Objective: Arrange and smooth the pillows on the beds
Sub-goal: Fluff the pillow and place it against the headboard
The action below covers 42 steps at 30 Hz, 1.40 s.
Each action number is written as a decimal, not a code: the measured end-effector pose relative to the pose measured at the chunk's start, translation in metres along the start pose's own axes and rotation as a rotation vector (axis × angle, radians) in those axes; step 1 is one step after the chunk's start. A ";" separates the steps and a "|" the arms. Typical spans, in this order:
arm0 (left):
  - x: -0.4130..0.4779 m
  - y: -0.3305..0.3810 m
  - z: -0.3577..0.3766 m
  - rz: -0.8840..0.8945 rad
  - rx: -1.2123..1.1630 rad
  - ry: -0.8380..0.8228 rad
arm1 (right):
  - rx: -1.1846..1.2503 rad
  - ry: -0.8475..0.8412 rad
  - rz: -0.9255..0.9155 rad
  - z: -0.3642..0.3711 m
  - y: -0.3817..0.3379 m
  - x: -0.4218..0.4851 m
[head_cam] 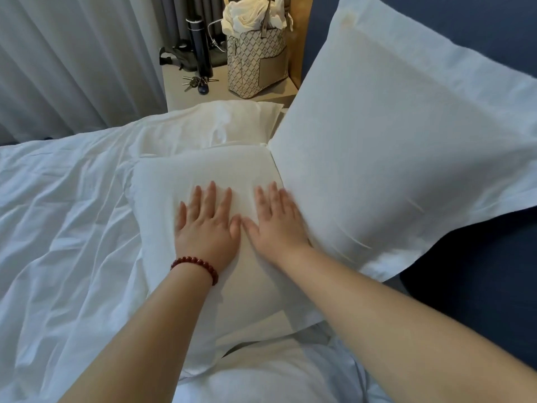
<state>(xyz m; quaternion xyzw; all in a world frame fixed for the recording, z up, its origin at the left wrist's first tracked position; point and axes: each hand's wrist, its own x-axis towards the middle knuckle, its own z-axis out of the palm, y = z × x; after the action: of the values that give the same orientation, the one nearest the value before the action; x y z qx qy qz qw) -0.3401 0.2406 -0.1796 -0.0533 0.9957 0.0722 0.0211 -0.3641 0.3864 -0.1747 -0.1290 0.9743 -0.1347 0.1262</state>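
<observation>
A white pillow lies flat on the bed in the middle of the view. My left hand, with a red bead bracelet on the wrist, presses flat on it with straight spread fingers. Beside it my right hand also lies flat on the same pillow, thumbs almost touching. A large white pillow leans upright against the dark blue headboard, right of my hands. Another white pillow lies flat behind the first one.
A rumpled white duvet covers the bed on the left. At the back a bedside table holds a patterned bag, a black flask and keys. White curtains hang at the far left.
</observation>
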 end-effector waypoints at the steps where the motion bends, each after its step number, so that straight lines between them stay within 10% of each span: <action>1: -0.005 -0.011 -0.001 -0.062 -0.039 0.009 | 0.069 -0.002 -0.094 0.003 0.000 -0.002; 5: -0.018 -0.067 -0.006 -0.428 -0.420 0.017 | 0.228 0.395 -0.226 0.000 -0.002 0.006; 8: -0.046 -0.064 0.000 -0.364 -0.600 0.008 | 0.080 0.216 0.056 0.027 -0.030 0.002; 12: -0.084 -0.076 0.017 -0.342 -0.760 0.024 | -0.057 0.128 -0.202 0.049 -0.057 -0.031; 21: -0.099 -0.120 0.000 -1.004 -1.443 -0.344 | 0.043 0.186 -0.269 0.086 -0.043 -0.108; 27: -0.109 -0.116 -0.009 -0.757 -1.283 -0.137 | 0.028 0.122 -0.196 0.075 -0.051 -0.101; 32: -0.126 -0.103 -0.008 -0.697 -0.828 -0.315 | -0.011 0.083 -0.189 0.075 -0.046 -0.103; 42: -0.167 -0.102 0.003 -1.048 -1.435 0.113 | 0.016 0.035 -0.187 0.071 -0.043 -0.103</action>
<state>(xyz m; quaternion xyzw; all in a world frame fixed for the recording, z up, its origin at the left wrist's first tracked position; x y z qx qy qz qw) -0.1626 0.1578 -0.1884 -0.5059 0.5577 0.6570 -0.0361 -0.2390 0.3597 -0.2066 -0.2161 0.9589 -0.1561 0.0971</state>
